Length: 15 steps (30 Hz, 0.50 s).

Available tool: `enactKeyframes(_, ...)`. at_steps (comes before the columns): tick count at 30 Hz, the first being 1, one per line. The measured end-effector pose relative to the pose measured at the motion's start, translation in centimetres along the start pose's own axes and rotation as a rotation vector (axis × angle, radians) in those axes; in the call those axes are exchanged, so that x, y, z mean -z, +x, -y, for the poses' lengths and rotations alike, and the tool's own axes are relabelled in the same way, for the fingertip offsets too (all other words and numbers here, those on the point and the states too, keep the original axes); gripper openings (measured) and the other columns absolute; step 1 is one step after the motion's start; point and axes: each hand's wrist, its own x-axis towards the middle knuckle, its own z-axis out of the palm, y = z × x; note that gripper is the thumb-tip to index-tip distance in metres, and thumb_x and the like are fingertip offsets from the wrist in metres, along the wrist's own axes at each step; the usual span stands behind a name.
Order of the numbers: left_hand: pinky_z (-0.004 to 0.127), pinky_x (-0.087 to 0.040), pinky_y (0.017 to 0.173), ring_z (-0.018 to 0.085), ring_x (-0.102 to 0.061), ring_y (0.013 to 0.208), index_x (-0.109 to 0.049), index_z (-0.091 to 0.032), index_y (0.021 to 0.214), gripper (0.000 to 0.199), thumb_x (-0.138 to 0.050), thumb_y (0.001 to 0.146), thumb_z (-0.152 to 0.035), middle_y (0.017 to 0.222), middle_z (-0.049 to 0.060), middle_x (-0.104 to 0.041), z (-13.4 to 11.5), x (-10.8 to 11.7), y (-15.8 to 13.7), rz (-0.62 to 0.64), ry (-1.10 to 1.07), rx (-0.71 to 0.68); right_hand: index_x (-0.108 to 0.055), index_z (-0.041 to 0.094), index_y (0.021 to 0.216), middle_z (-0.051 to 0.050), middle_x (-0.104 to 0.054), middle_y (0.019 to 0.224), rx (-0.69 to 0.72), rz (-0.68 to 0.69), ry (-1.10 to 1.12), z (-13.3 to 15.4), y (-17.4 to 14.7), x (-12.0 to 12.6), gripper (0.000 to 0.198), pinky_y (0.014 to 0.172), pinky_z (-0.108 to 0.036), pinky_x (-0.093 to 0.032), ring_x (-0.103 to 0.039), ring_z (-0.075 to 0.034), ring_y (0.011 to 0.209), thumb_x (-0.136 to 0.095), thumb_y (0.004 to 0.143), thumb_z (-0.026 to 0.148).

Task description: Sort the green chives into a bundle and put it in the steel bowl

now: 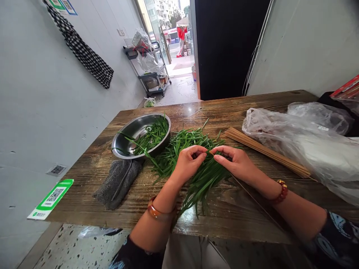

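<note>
Along the far left, a pale wall point(42, 112) is flanking a wooden tabletop point(241, 216). Reading a clock from the tabletop's middle, a grey cloth point(117, 183) is lying between eight and nine o'clock, while a steel bowl point(129, 130) with some green leaves point(154, 132) is sitting between nine and ten. A loose leaf pile point(179, 149) is spreading across the centre. Over it, the left hand point(186, 160) is pinching, thumb meeting forefinger, apparently on a leaf; the right hand point(237, 160) is pinching too, seemingly at the tip of a thin stick point(254, 198) that is pointing between four and five. Toward three, a stick bundle point(266, 151) is lying before clear plastic bags point(311, 142). Fingertip work, leaf against stick tip, is seemingly occupying this step; the next move is probably calling for a steady stick and a light, untearing pinch.
</note>
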Motion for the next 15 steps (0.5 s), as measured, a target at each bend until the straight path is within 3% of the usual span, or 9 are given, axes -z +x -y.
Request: enactKeyframes(15, 0.021, -0.043, 0.06, 0.01, -0.057, 0.059, -0.071, -0.013, 0.081, 0.016, -0.056, 0.081, -0.019, 0.063, 0.001, -0.067, 0.05, -0.09, -0.06, 0.024, 0.092, -0.013, -0.07, 0.018, 0.1, -0.001, -0.059, 0.069, 0.02, -0.018, -0.033, 0.11, 0.02, 0.0, 0.03, 0.056, -0.025, -0.038, -0.049, -0.014, 0.062, -0.055, 0.085, 0.039)
